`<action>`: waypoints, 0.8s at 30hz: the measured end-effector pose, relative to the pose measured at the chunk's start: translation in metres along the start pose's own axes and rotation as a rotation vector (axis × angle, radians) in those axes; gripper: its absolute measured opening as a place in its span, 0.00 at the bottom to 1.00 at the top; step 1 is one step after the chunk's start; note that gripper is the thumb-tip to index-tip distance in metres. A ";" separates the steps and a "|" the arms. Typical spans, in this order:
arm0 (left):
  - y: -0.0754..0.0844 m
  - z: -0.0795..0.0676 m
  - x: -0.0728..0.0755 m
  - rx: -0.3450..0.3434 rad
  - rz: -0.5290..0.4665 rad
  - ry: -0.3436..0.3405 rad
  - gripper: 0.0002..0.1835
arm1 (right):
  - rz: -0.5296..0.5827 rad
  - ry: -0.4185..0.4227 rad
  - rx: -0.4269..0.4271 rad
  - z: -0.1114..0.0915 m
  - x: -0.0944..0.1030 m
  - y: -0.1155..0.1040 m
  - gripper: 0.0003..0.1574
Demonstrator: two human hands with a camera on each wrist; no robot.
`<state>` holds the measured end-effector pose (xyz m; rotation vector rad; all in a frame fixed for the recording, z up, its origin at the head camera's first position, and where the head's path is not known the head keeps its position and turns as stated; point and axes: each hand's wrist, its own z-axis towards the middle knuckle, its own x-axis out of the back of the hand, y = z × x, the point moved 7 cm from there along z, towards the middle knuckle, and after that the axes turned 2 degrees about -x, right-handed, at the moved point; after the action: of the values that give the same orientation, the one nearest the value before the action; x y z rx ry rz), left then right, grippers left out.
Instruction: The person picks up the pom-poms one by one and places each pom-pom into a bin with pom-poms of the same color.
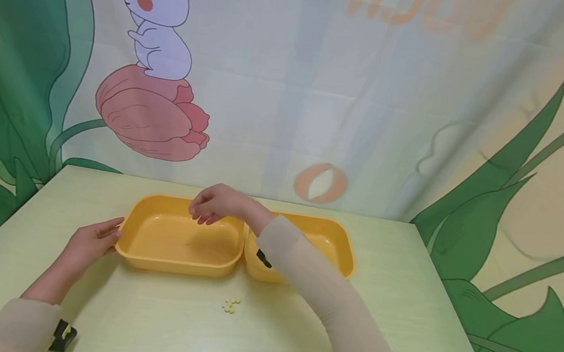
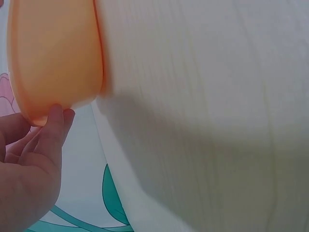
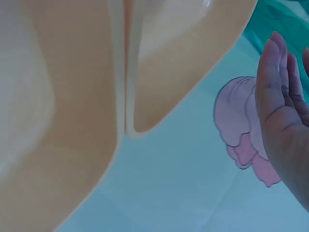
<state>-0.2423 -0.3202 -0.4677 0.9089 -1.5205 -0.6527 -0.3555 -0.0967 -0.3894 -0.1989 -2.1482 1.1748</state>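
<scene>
Two yellow plastic bins stand side by side on the table, the left bin (image 1: 177, 267) and the right bin (image 1: 337, 229). At the left bin's outer end, my left hand (image 1: 91, 243) pinches the rim between thumb and fingers, as the left wrist view also shows at the bin's edge (image 2: 58, 63). My right hand (image 1: 218, 204) hovers above the left bin's far side, fingers loosely bent and holding nothing visible. In the right wrist view the right hand (image 3: 285, 101) has fairly straight fingers, apart from the bins. The right forearm hides part of the right bin.
Several small yellow and white pieces (image 1: 231, 304) lie in a cluster on the pale table (image 1: 154, 320), in front of where the bins meet. A printed cloth (image 1: 278, 88) with a rabbit, flower and leaves hangs behind the table.
</scene>
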 end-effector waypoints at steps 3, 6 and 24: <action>-0.001 0.000 0.001 -0.007 0.000 -0.001 0.30 | 0.030 0.018 0.049 -0.018 -0.003 0.000 0.14; -0.001 0.000 0.002 -0.013 -0.004 -0.005 0.30 | 0.068 0.039 0.092 -0.038 -0.008 0.004 0.14; 0.000 0.000 0.001 -0.003 0.009 -0.011 0.30 | 0.134 0.109 0.163 -0.111 -0.032 0.061 0.14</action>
<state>-0.2424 -0.3209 -0.4676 0.8967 -1.5319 -0.6537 -0.2733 0.0015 -0.4121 -0.3306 -1.9592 1.3772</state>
